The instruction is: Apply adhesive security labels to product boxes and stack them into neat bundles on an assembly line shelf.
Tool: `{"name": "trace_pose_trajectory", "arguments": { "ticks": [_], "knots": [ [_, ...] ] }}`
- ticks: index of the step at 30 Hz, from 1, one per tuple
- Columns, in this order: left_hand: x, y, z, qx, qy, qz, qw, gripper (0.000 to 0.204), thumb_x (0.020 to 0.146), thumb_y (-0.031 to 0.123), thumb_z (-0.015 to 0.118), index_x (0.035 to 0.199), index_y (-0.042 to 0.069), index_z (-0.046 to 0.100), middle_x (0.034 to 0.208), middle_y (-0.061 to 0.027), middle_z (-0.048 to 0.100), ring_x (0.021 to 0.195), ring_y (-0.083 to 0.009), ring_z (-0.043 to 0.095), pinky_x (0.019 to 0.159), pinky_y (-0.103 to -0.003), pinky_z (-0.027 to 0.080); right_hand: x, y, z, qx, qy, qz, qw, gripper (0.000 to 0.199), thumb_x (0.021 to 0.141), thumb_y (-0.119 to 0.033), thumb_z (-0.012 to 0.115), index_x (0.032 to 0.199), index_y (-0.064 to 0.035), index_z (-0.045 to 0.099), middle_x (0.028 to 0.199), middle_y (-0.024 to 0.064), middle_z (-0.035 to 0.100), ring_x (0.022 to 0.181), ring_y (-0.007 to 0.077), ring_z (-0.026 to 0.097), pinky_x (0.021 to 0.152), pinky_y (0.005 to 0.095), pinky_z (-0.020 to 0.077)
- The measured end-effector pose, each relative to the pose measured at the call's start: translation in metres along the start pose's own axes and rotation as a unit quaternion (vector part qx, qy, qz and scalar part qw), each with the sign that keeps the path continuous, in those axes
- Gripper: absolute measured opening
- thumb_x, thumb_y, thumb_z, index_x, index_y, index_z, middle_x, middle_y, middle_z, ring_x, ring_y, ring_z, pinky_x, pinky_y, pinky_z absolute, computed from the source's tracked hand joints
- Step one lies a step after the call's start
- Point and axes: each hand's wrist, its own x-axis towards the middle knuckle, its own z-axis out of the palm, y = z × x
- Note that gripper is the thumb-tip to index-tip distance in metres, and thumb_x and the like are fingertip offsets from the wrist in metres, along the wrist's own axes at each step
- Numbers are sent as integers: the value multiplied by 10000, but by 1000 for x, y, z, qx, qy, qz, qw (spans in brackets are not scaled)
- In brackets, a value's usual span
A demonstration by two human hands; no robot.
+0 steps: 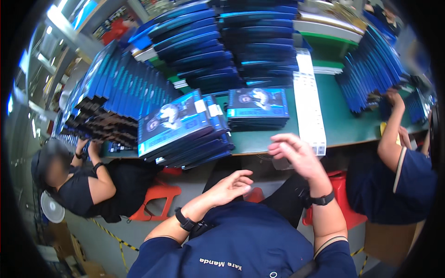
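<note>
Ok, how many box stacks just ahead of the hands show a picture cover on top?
2: the uneven stack by the table's front edge, left of centre, and the neater stack just right of it. Other covers may be hidden.

Head view: one wide fisheye at the wearer's head height, facing forward and steeply down, upright and unmirrored, with a dark round rim and straight edges bowed outward. Nearest the lens, at the lower edge, the wearer's navy shirt (250, 241); farther off, around mid-frame, the left hand (229, 187) and right hand (295, 155); beyond them the green table (333, 104) and tall stacks of boxes (259, 41). Side coverage: a seated co-worker at left (104, 185), another person at right (394, 185).
</note>
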Motion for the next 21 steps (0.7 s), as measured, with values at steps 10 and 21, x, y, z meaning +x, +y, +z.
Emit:
{"name": "trace_pose_trajectory", "arguments": {
  "ticks": [10, 21],
  "knots": [
    [-39, -35, -41, -486, 191, 134, 842, 144, 988, 225, 627, 1101, 151, 580, 1440, -177, 487, 1353, -351, 464, 1097, -481, 408, 108, 62, 94, -88, -9, -18, 996, 396, 1055, -208, 449, 1403, -34, 518, 1299, 101, 617, 1194, 180, 542, 1033, 315, 408],
    [-54, -27, -44, -529, 139, 162, 821, 192, 991, 275, 620, 1114, 135, 572, 1458, -171, 460, 1408, -340, 391, 1140, -483, 355, 142, 62, 116, 127, 45, 88, 987, 373, 997, -295, 547, 1205, 1, 638, 1113, 105, 692, 951, 195, 663, 838, 347, 533]
  ]
}}
